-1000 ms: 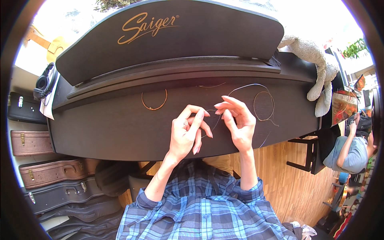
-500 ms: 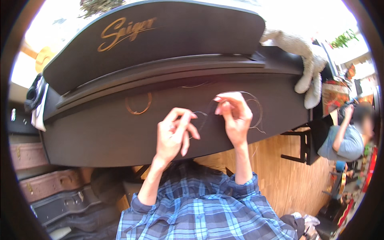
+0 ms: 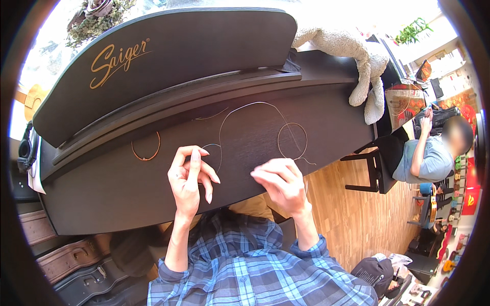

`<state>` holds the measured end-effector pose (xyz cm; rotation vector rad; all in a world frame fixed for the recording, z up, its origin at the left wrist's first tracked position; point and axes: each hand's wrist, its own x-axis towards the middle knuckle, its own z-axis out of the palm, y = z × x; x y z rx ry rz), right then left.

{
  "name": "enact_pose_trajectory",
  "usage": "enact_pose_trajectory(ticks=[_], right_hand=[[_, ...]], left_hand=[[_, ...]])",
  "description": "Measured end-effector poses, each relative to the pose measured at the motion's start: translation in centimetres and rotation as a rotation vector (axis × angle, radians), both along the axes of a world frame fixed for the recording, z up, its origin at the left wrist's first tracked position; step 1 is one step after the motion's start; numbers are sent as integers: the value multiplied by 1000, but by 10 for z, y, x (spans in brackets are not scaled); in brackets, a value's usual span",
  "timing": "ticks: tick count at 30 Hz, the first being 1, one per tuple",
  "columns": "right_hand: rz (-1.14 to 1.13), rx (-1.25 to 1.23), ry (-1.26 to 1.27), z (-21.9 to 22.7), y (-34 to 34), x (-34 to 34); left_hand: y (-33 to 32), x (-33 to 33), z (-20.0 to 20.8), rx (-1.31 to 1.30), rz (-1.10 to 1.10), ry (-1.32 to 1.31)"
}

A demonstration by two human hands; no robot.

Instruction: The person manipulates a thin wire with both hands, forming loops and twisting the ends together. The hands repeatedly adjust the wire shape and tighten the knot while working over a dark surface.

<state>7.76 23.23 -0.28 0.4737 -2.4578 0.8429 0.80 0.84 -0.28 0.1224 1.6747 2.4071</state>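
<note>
A long thin wire, like an instrument string (image 3: 265, 103), arcs over the dark lid of a piano (image 3: 102, 204). Its right part forms a round coil (image 3: 307, 138) with a loose end sticking out. My left hand (image 3: 186, 178) pinches the wire between thumb and index finger near its curved left end; the other fingers are bent and apart. Closer to the lid's front edge, my right hand (image 3: 283, 183) is closed with its fingertips bunched and slightly blurred. Whatever those fingertips hold, if anything, cannot be made out. A copper-coloured coiled string (image 3: 158, 145) lies left of my left hand.
Another thin strand (image 3: 212, 117) lies near the music stand (image 3: 204, 46). A plush toy (image 3: 375, 66) drapes over the piano's right end, and headphones (image 3: 26, 145) hang at the left. Instrument cases (image 3: 76, 265) are stacked lower left. Another person (image 3: 426, 155) sits at right.
My right hand has moved down and away from the wire's upper arc, toward the front edge. The wire now spreads in a wide arc. The view has shifted, too.
</note>
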Motion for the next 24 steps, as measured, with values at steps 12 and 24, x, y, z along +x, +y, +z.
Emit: enact_pose_trajectory(ticks=[12, 24], right_hand=[[-260, -406, 294, -73, 29, 77], [-275, -138, -133, -1, 44, -25]], left_hand=[[-15, 8, -12, 308, 74, 140], [-21, 16, -4, 61, 78, 3]])
